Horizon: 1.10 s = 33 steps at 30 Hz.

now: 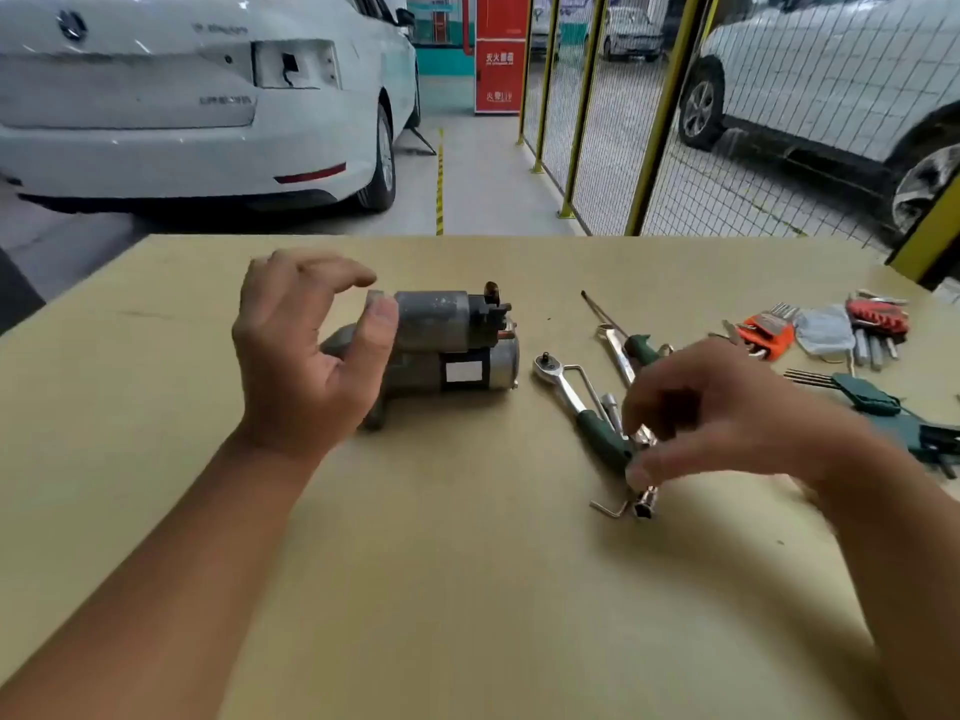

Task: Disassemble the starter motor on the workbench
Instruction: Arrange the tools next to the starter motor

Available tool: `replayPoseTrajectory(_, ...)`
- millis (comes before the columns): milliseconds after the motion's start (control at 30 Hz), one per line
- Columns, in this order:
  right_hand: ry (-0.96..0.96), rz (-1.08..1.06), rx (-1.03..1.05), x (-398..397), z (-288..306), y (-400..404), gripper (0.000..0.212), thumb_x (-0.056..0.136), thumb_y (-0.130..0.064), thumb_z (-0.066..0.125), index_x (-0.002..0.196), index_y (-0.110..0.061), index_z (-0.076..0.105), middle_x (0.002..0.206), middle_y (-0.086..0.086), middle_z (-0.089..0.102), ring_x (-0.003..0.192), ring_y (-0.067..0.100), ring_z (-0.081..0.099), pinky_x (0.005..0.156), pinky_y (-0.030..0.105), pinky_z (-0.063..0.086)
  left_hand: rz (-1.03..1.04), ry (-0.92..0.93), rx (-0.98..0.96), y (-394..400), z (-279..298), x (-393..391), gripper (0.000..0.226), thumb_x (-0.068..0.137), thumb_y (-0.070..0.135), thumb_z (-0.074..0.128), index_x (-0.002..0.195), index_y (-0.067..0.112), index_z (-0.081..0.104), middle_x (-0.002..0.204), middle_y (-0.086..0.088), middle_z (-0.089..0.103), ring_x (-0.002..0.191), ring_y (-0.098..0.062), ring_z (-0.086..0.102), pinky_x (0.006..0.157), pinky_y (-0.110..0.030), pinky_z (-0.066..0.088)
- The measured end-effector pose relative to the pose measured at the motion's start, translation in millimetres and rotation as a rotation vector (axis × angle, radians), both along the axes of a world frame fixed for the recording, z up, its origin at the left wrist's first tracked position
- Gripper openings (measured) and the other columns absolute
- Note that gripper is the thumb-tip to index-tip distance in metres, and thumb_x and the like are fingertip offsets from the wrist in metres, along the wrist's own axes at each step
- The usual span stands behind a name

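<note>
Smooth tan workbench (467,589): cylindrical grey starter motor (452,350), left hand (306,356) spread empty, blurred right hand (727,413) pinching chrome socket (645,498).

Matt wooden workbench (467,589); dull grey metal starter motor (447,345).

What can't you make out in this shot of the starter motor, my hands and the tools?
Head view only:
- Starter motor: its left end is hidden behind the left hand.
- Right hand: motion-blurred; whether its fingertips grip the socket is unclear.
- Ratchet: handle end covered by the right hand.
- Motor's white label: too small to read.
- Green tool at right: cut off by the frame edge.
</note>
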State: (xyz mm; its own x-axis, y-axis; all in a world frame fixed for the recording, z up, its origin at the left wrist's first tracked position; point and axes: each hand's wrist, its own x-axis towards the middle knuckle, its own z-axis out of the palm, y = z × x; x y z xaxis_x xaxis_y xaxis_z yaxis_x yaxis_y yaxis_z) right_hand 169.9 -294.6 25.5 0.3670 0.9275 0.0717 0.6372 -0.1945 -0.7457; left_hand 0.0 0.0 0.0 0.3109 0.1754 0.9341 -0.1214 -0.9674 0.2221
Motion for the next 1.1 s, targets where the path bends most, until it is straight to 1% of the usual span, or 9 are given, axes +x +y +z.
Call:
replayPoseTrajectory(100, -0.255, 0.062, -0.305, -3.0, -1.7, 0.2, 0.031, 0.061, -0.048, 0.089, 0.088, -0.043, 0.075, 0.073, -0.014, 0.063, 0.062, 0.005, 0.054, 0.05, 0.02, 0.039, 0.024, 0.005, -0.043, -4.2, -2.5, 10.1, 0.028, 0.094, 0.022, 0.065, 0.101, -0.004, 0.073, 0.099, -0.018, 0.068, 0.094, -0.033, 0.062, 0.083, -0.043, 0.05)
replayPoseTrajectory(233, -0.365, 0.062, -0.543, -13.9, -10.5, 11.8, 0.032, 0.071, -0.043, 0.086, 0.095, -0.055, 0.07, 0.088, -0.019, 0.069, 0.08, 0.002, 0.063, 0.066, 0.025, 0.053, 0.016, 0.056, -0.024, -7.7, -5.3, 19.5, 0.032, 0.092, 0.026, 0.066, 0.103, -0.003, 0.074, 0.103, -0.02, 0.067, 0.097, -0.036, 0.061, 0.087, -0.042, 0.048)
replayPoseTrajectory(500, -0.44, 0.025, -0.52, -18.3, -16.6, 16.8, 0.015, 0.076, -0.042, 0.08, 0.088, -0.044, 0.071, 0.079, -0.019, 0.066, 0.069, 0.002, 0.062, 0.061, 0.029, 0.054, 0.019, 0.139, -0.157, -1.5, -9.0, 12.3, 0.035, 0.091, 0.032, 0.066, 0.11, 0.004, 0.074, 0.112, -0.013, 0.067, 0.107, -0.03, 0.059, 0.093, -0.032, 0.045)
replayPoseTrajectory(600, -0.391, -0.016, -0.352, -17.1, -18.0, 17.7, 0.014, 0.079, -0.048, 0.079, 0.089, -0.039, 0.074, 0.076, -0.024, 0.065, 0.068, -0.001, 0.062, 0.055, 0.015, 0.044, 0.01, 0.139, -0.23, 0.8, -9.5, 8.2, 0.036, 0.093, 0.034, 0.064, 0.113, 0.006, 0.074, 0.115, -0.012, 0.066, 0.109, -0.027, 0.059, 0.091, -0.036, 0.047)
replayPoseTrajectory(733, -0.348, -0.548, 0.013, 20.0, -19.9, 6.7, 0.021, 0.078, -0.052, 0.076, 0.09, -0.035, 0.073, 0.069, -0.013, 0.061, 0.064, 0.005, 0.058, 0.053, 0.021, 0.042, 0.077, 0.063, -0.134, -6.0, -11.6, 8.1, 0.033, 0.091, 0.034, 0.066, 0.108, 0.007, 0.075, 0.112, -0.013, 0.068, 0.108, -0.032, 0.059, 0.091, -0.042, 0.045)
replayPoseTrajectory(800, -0.327, -0.766, -0.069, 43.2, -24.7, -4.0, 0.02, 0.078, -0.05, 0.079, 0.085, -0.034, 0.07, 0.082, -0.009, 0.064, 0.076, 0.009, 0.059, 0.059, 0.03, 0.047, 0.207, 0.03, 0.02, -24.4, -16.9, 12.7, 0.026, 0.089, 0.032, 0.069, 0.102, 0.01, 0.077, 0.109, -0.012, 0.069, 0.103, -0.037, 0.057, 0.085, -0.043, 0.042)
replayPoseTrajectory(867, -0.246, -0.804, -0.19, 59.7, -29.3, -14.0, 0.027, 0.077, -0.055, 0.079, 0.081, -0.031, 0.069, 0.085, -0.007, 0.067, 0.08, 0.011, 0.06, 0.061, 0.031, 0.05, 0.226, 0.012, 0.202, -49.0, -22.0, 19.0, 0.019, 0.089, 0.029, 0.07, 0.095, 0.013, 0.078, 0.103, -0.01, 0.07, 0.096, -0.035, 0.056, 0.078, -0.043, 0.04)
replayPoseTrajectory(1000, -0.179, -0.799, -0.191, 69.9, -31.7, -23.6, 0.035, 0.083, -0.051, 0.076, 0.099, -0.02, 0.077, 0.087, -0.006, 0.068, 0.081, 0.011, 0.061, 0.061, 0.028, 0.048, -0.128, 0.097, 0.337, -90.9, -26.6, 27.8, 0.014, 0.089, 0.02, 0.073, 0.089, 0.007, 0.078, 0.087, -0.01, 0.069, 0.076, -0.031, 0.062, 0.067, -0.044, 0.051)
replayPoseTrajectory(1100, -0.229, -0.886, -0.112, 65.7, -30.4, -23.2, 0.012, 0.085, -0.035, 0.076, 0.093, -0.026, 0.076, 0.089, -0.006, 0.069, 0.076, 0.013, 0.064, 0.064, 0.036, 0.06, -0.35, 0.374, 0.204, -115.2, -37.8, 27.6, 0.028, 0.092, 0.037, 0.071, 0.099, 0.01, 0.078, 0.094, -0.004, 0.068, 0.075, -0.025, 0.066, 0.061, -0.041, 0.057)
